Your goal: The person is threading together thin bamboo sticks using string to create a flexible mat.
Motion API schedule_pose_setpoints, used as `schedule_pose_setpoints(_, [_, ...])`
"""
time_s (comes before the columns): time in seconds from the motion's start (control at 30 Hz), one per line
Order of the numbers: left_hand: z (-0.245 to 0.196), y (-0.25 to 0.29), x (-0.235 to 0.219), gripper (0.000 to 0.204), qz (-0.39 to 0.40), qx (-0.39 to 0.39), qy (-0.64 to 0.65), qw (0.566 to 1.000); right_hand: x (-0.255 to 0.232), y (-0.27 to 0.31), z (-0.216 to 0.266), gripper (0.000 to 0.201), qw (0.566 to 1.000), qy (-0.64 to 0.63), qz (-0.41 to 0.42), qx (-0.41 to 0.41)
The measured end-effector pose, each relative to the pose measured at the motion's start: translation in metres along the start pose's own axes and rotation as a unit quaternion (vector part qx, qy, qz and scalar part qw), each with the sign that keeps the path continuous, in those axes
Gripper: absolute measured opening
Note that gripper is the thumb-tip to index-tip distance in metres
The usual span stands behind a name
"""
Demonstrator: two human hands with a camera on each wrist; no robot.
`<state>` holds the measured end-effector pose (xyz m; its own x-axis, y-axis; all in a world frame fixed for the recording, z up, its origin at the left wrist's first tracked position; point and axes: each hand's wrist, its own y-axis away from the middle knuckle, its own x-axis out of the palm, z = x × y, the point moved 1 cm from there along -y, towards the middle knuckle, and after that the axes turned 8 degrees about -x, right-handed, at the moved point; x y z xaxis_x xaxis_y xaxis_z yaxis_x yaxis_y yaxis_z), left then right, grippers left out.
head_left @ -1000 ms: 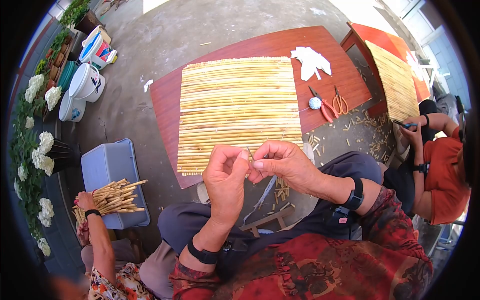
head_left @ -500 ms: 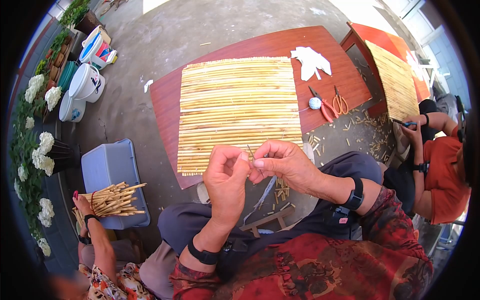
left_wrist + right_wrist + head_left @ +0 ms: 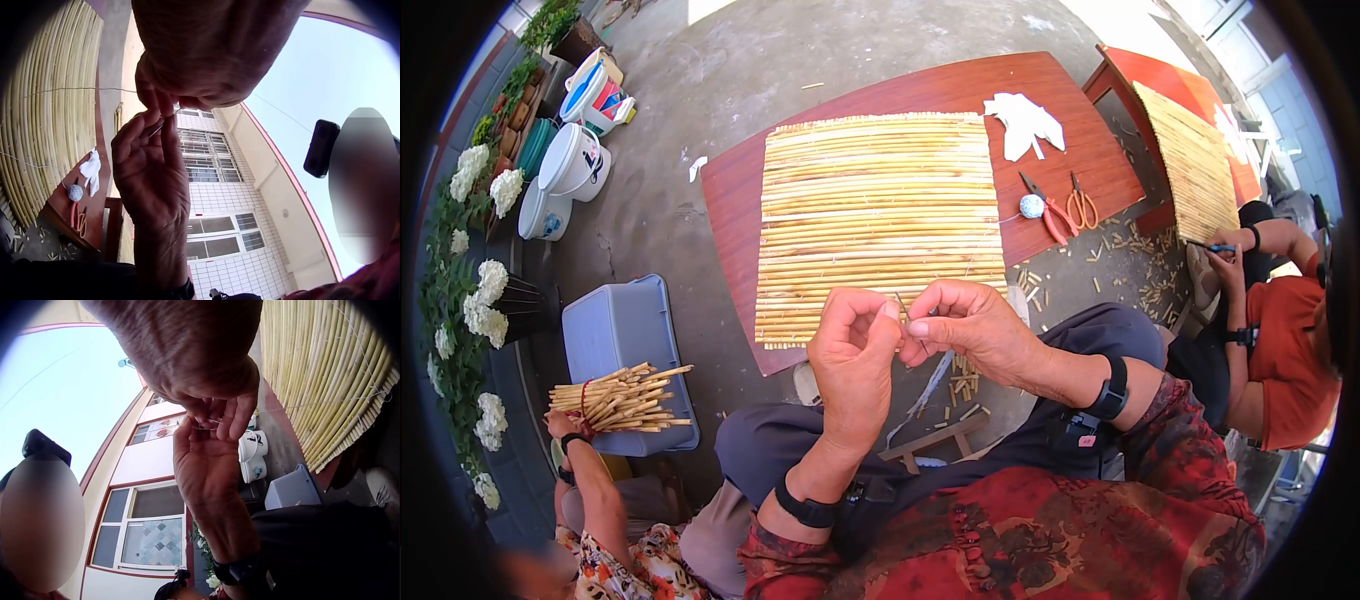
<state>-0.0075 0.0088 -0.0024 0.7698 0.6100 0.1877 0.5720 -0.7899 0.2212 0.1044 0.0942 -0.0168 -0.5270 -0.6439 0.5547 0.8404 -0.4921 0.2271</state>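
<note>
Both hands are raised close together over the near edge of a reed mat (image 3: 880,220) that lies on a red-brown table. My left hand (image 3: 848,360) pinches a thin thread (image 3: 81,89), which runs up from the mat in the left wrist view. Between thumb and fingertips, my right hand (image 3: 975,330) holds a slim needle (image 3: 156,130). The fingertips of the two hands almost meet, and the needle's tip shows above them in the head view. Curled fingers partly hide the needle and the thread's end.
Pliers (image 3: 1055,222), scissors (image 3: 1082,205), a ball of thread (image 3: 1031,206) and a white cloth (image 3: 1024,125) lie on the table's right. At left, a person holds a reed bundle (image 3: 625,397) over a blue-grey bin (image 3: 625,320). Another person works at right beside a second mat (image 3: 1190,160).
My hands stay nearly still, with fingertips together and the needle between them. At left, the other person's hands have shifted on the reed bundle, and a red tie round it now shows.
</note>
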Motion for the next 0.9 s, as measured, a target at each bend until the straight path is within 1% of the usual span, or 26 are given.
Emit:
schedule_pose_setpoints(0.27, [-0.0006, 0.0002, 0.002, 0.002, 0.002, -0.012, 0.022, 1.0, -0.0011, 0.0003, 0.0004, 0.012, 1.0, 0.005, 0.003, -0.007])
schedule_pose_setpoints(0.33, [-0.0002, 0.0002, 0.0022, 0.001, -0.003, -0.009, 0.018, 1.0, -0.0007, 0.0007, 0.0004, 0.013, 1.0, 0.012, -0.01, -0.007])
schedule_pose_setpoints(0.9, [0.0044, -0.0007, -0.0002, 0.003, 0.007, -0.013, -0.004, 1.0, 0.0, 0.0004, 0.0018, 0.011, 0.999, 0.04, -0.002, -0.015])
